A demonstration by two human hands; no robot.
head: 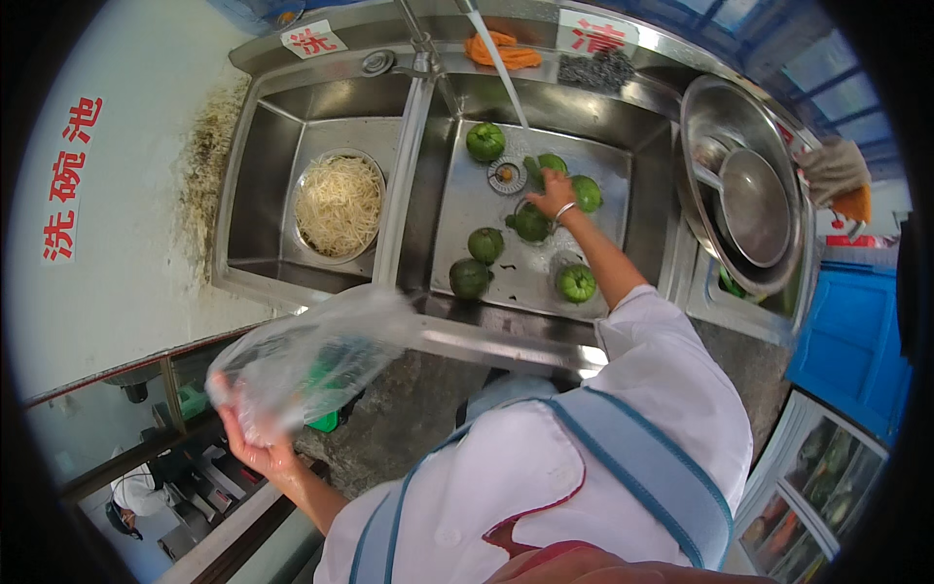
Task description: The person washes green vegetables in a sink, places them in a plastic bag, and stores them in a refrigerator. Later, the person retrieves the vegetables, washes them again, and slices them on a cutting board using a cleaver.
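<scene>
My left hand (pixel 255 431), over the floor in front of the sinks, grips a clear plastic bag (pixel 343 328) that is blurred and spreads towards the sink rim. Inside the right-hand steel sink basin (pixel 456 212) lie several round green squashes. My right hand (pixel 556 196) reaches down among them. Its fingers are at a squash (pixel 552 162) near the drain, and another squash (pixel 531 223) lies just below the palm; whether the fingers hold one is unclear. Apart from these sit a squash (pixel 485 141) at the back and a squash (pixel 576 282) at the front.
Water runs from a faucet (pixel 481 36) into the same basin. A bowl of bean sprouts (pixel 339 206) stands in the left basin. Right of the sink rests a large metal bowl (pixel 697 139) with a ladle-like vessel inside. An orange cloth (pixel 503 51) lies on the back ledge.
</scene>
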